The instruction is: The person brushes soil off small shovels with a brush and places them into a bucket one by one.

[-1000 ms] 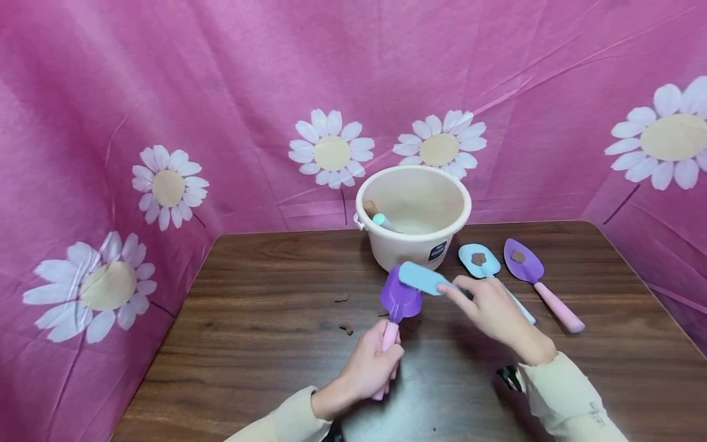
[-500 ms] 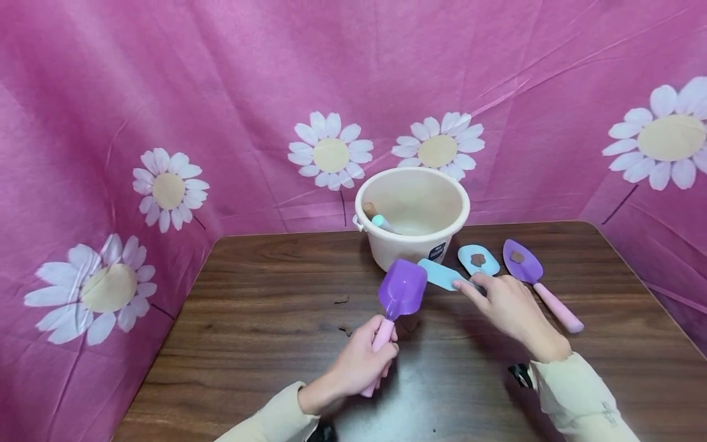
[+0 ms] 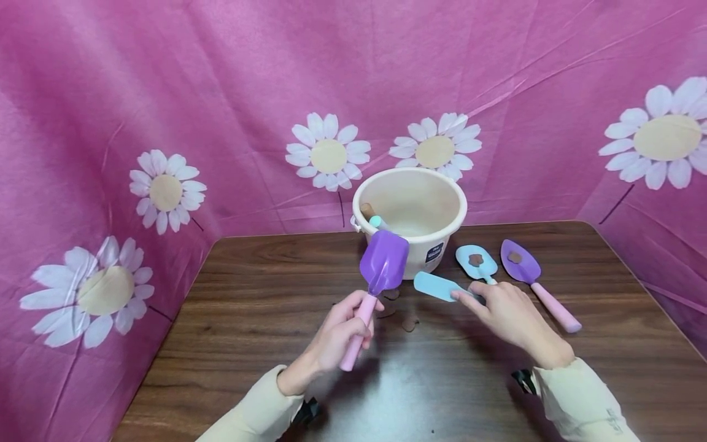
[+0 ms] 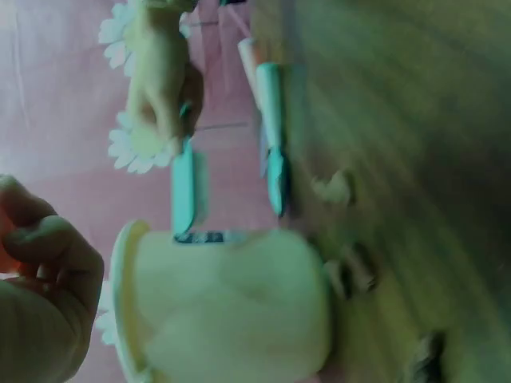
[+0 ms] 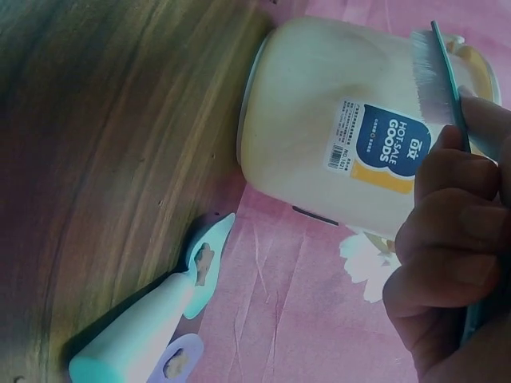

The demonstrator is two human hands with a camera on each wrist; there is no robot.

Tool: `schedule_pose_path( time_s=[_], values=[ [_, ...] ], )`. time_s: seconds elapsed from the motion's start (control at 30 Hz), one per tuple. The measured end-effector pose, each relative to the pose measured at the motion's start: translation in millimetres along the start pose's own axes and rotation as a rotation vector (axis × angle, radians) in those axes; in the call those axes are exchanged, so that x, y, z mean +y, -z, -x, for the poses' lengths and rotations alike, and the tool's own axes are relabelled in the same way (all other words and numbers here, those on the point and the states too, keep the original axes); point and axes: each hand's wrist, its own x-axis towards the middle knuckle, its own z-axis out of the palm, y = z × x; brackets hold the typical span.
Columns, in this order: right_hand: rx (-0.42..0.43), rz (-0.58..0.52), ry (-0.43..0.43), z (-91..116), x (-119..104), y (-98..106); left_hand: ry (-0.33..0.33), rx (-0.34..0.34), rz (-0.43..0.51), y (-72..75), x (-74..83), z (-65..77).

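My left hand (image 3: 338, 334) grips the pink handle of a purple toy shovel (image 3: 385, 261). Its blade is raised and overlaps the front of the cream bucket (image 3: 422, 264) in the head view. My right hand (image 3: 508, 316) holds a light blue brush (image 3: 436, 286) by its handle, right of the shovel and apart from it. Pale bristles show under the brush (image 5: 435, 76) in the right wrist view. Several curled brown flakes (image 3: 410, 323) lie on the table in front of the bucket.
Right of the bucket lie a light blue shovel (image 3: 488, 269) and a purple trowel (image 3: 530, 268), each bearing a brown piece. Inside the bucket lean a brown-ended stick (image 3: 367, 212) and a mint-tipped one (image 3: 377, 222). Pink flowered cloth (image 3: 248, 92) hangs behind the wooden table (image 3: 248, 294).
The brush has come away from the purple shovel's blade, moving right, then lower. My left hand has moved left and up with the shovel, whose blade now overlaps the bucket.
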Motion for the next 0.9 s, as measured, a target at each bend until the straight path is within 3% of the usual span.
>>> schedule_pose_path(
  time_s=[0.4, 0.57, 0.8, 0.9],
  values=[
    [-0.017, 0.000, -0.013, 4.0, 1.4, 1.6, 0.036, -0.019, -0.147, 26.3, 27.5, -16.9],
    [-0.021, 0.000, -0.020, 4.9, 1.1, 2.7, 0.046, 0.098, -0.273, 31.6, 38.5, -26.9],
    [-0.052, -0.009, -0.027, 5.3, -0.9, 0.4, -0.091, 0.279, -0.627, 36.6, 54.2, -52.8],
    [-0.071, -0.018, -0.023, 6.0, -2.6, -1.1, -0.131, 0.327, -0.720, 37.3, 59.1, -66.5]
  ],
)
